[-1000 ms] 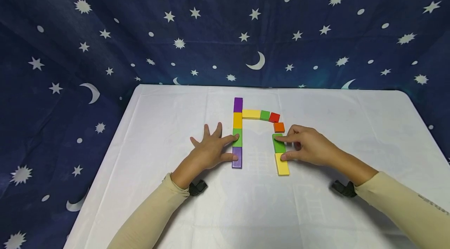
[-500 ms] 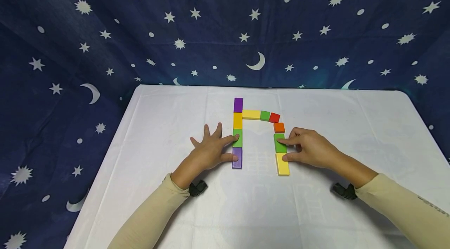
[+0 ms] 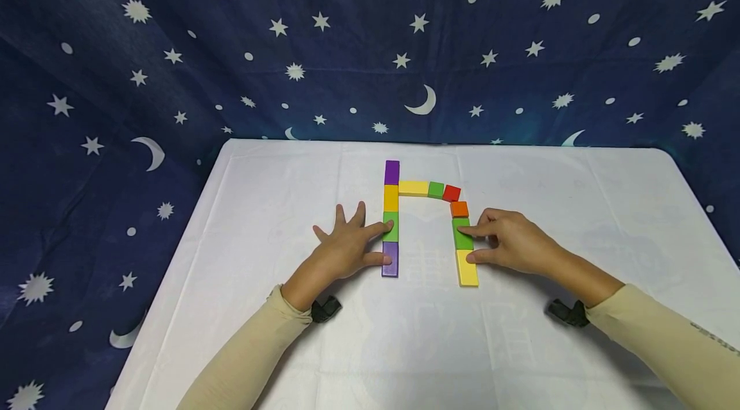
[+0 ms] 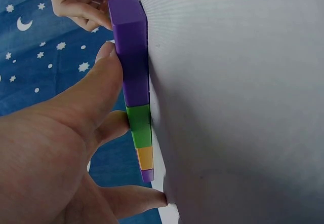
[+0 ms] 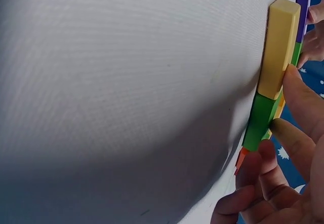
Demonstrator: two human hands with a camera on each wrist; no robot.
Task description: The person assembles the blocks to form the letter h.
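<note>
In the head view my left hand (image 3: 345, 248) spreads its fingers. Its index fingertip rests on a green block (image 3: 390, 234) and its thumb on the lower purple block (image 3: 390, 268). Both belong to a straight column with a yellow-orange block (image 3: 390, 198) and a purple block (image 3: 392, 172) at its far end. My right hand (image 3: 511, 243) presses its index fingertip on another green block (image 3: 464, 241) and its thumb on a pale yellow block (image 3: 467, 274); the other fingers are bent. These two lie end to end, slightly slanted, below an orange block (image 3: 459, 209).
A pale yellow block (image 3: 413, 188), a small green block (image 3: 436, 189) and a tilted red block (image 3: 452, 193) bridge from the column toward the orange block. All lie on a white-covered table (image 3: 289, 358). A dark blue curtain (image 3: 347, 44) with stars and moons hangs behind.
My right hand has slid the green and yellow blocks slightly right, then away from me, so the green one now meets the orange block. My left hand stays still.
</note>
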